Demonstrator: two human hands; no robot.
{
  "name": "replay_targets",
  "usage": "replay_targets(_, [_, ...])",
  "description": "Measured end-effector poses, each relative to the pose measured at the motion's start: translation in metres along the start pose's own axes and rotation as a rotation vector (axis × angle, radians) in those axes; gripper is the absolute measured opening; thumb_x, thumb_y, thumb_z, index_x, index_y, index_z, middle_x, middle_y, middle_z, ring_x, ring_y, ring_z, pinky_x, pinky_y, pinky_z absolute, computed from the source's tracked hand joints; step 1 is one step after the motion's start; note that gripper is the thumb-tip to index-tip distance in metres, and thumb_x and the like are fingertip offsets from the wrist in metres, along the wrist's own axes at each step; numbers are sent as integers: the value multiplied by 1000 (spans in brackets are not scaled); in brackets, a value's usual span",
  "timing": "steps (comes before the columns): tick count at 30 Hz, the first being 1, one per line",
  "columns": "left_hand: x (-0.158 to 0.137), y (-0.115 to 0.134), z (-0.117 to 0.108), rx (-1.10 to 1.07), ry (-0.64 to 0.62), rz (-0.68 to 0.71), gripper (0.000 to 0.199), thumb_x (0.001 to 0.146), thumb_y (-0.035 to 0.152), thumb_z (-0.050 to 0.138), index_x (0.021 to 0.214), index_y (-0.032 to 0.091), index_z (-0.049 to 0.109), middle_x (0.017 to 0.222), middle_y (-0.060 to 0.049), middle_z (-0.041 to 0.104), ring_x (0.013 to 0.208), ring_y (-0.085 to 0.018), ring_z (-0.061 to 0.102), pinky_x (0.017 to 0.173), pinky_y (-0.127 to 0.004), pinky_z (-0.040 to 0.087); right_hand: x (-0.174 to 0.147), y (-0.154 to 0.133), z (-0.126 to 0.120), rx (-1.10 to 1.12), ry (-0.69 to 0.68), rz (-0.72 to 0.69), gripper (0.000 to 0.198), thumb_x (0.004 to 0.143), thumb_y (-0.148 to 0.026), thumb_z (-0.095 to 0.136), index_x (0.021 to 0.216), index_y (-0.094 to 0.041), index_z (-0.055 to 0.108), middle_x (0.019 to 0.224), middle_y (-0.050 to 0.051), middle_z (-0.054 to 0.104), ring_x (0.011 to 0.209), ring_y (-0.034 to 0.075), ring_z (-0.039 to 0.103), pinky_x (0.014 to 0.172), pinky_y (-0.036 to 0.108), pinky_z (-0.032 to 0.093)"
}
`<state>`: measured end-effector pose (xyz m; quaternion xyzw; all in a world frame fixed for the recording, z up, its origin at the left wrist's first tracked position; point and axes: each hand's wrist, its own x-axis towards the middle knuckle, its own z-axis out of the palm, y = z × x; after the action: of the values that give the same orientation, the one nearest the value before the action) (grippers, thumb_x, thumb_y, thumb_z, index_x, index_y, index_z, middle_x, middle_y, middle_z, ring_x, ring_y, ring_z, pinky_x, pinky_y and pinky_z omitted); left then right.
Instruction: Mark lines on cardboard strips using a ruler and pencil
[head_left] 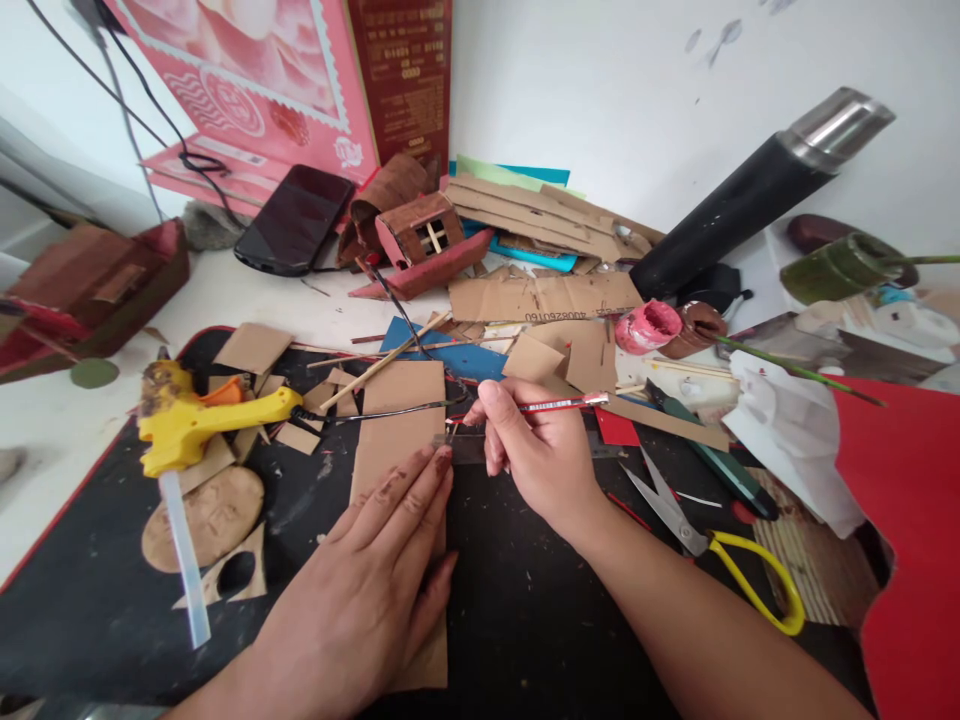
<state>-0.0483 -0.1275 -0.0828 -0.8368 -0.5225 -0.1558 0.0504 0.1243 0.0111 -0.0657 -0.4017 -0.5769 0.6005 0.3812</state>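
My left hand point(382, 560) lies flat on a long strip of brown cardboard point(405, 400), fingers stretched out and stained reddish-brown. Its fingertips press on the end of a thin dark ruler point(469, 448) that crosses the strip and passes under my right hand point(536, 450). Pinched in the right hand is a slim red pen point(559, 405), its tip low over the cardboard near the ruler's edge. Beyond the strip's far end, the black cord of a yellow glue gun point(187, 415) trails past.
Yellow-handled scissors point(690, 530) and a green utility knife point(712, 450) lie on the right. Paint pots, including a pink one point(649, 327), stand near a black flask point(750, 195). A small cardboard boat point(424, 250), phone point(295, 220) and cardboard offcuts point(540, 220) sit behind.
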Motion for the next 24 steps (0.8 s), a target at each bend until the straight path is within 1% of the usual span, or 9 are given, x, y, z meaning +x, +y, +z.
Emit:
replay_targets(10, [-2,0,1,-11,22,2,57,110,28,51,160,1,55,171,-19,57,161,-33,51,129,-44,46,0,0,0,7,-7,9,53,107,-69,68,84,-21,71,53,-7,55,42,11,56,45,25,42])
replay_targets(15, [-3,0,2,-13,26,-3,57,109,26,51,161,3,55,172,-18,56,163,-32,48,129,-42,46,-1,0,0,2,-13,2,52,109,-66,67,84,-21,71,51,-7,56,42,11,55,46,25,41])
replay_targets(18, [-3,0,2,2,22,4,55,110,27,50,158,3,58,171,-18,57,162,-32,49,130,-42,45,-1,-1,1,-22,-18,5,51,110,-66,65,85,-21,72,51,-7,57,43,12,56,48,25,43])
replay_targets(24, [-2,0,0,-7,22,18,56,110,28,51,158,0,57,171,-20,56,161,-34,50,133,-43,38,-2,-3,0,-40,-29,12,53,109,-69,64,85,-22,71,52,-7,58,43,12,57,49,26,43])
